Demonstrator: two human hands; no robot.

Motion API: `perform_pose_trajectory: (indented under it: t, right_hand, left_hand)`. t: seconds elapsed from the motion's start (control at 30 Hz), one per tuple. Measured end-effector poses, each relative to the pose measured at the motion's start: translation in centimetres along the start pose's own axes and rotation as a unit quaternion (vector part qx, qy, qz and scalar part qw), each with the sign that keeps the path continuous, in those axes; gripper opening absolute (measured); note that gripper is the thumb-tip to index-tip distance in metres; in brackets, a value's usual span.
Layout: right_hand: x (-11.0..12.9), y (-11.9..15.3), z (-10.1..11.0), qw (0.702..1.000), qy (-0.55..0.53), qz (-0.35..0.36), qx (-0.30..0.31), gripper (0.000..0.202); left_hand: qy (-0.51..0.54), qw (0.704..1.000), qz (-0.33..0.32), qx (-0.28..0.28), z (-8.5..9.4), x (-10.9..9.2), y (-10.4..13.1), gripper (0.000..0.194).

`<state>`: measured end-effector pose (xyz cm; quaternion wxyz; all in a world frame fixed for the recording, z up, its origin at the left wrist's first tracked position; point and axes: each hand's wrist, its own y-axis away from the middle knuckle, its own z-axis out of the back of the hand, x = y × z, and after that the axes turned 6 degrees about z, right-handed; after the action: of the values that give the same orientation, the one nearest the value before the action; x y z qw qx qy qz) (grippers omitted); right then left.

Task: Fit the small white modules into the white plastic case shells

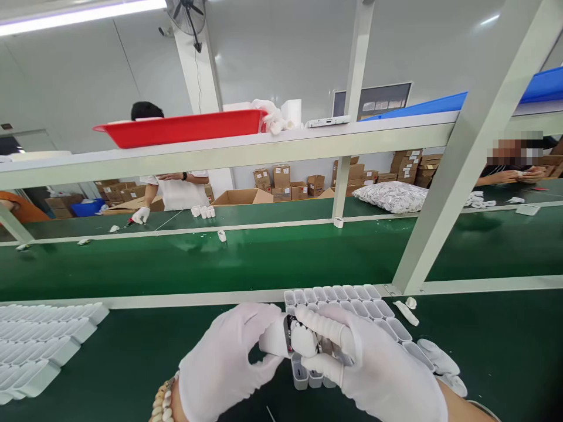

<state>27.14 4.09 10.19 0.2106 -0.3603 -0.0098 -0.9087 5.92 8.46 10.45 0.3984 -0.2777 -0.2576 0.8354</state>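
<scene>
My left hand, in a white glove, pinches a white plastic housing between thumb and fingers. My right hand, gloved as well, holds a small white part against the housing's open end. Dark and metallic pieces show where the two parts meet; their details are too small to tell. Beneath and behind my right hand stand rows of open white casings, partly covered by that hand. White pieces lie to the right of those rows.
More rows of white casings stand at the left. Beyond a metal rail runs a green conveyor. Overhead, a shelf bears a red tray; a slanted post rises at the right. People work across the conveyor.
</scene>
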Motion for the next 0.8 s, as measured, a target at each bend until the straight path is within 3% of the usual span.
perform_pose_trajectory:
  t: [0.37, 0.53, 0.67, 0.8]
  right_hand:
    - [0.1, 0.0, 0.2, 1.000, 0.004, 0.017, 0.016, 0.030]
    - [0.5, -0.4, 0.0, 0.999, -0.034, 0.012, 0.016, 0.016]
    - [0.6, -0.9, -0.2, 0.994, -0.101, 0.030, -0.020, 0.028]
    - [0.3, -0.9, -0.7, 0.995, -0.021, 0.085, -0.049, 0.014]
  left_hand:
    - [0.026, 1.000, -0.009, 0.013, 0.2, -0.4, -0.3, 0.021]
    - [0.036, 0.999, 0.013, -0.002, 0.0, -0.7, -0.1, 0.030]
    - [0.033, 0.998, 0.035, -0.033, -0.2, -0.6, 0.3, 0.037]
    - [0.036, 0.996, 0.054, -0.066, -0.5, -0.7, 1.0, 0.037]
